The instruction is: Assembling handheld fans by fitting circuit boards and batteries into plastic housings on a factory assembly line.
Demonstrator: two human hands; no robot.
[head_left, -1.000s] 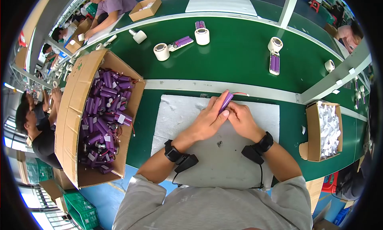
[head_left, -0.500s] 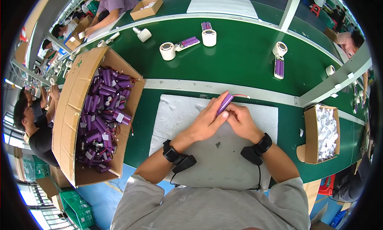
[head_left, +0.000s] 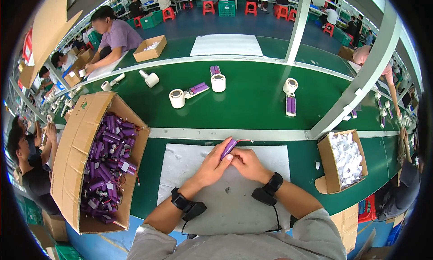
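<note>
A purple battery pack (head_left: 228,148) with a thin red lead and a small white plug at its far end is held over the pale foam mat (head_left: 180,158). My left hand (head_left: 210,168) is closed around it, thumb along its near end. My right hand (head_left: 251,166) meets it from the other side with curled fingers; its fingertips are partly hidden behind the pack and the left thumb. At my left, a tilted cardboard box (head_left: 67,169) holds a heap of similar purple packs (head_left: 106,169).
A small carton (head_left: 331,169) of crumpled white pieces (head_left: 347,163) stands at the right. Beyond a pale rail (head_left: 225,133), white round-headed device parts (head_left: 177,99) with purple cells lie on the green belt (head_left: 252,97). An upright metal post (head_left: 356,88) rises at the right. Co-workers sit left and right.
The view has tilted upward, so the bench appears lower and more of the far room shows. Both hands stay on the battery pack, with little change in their grip.
</note>
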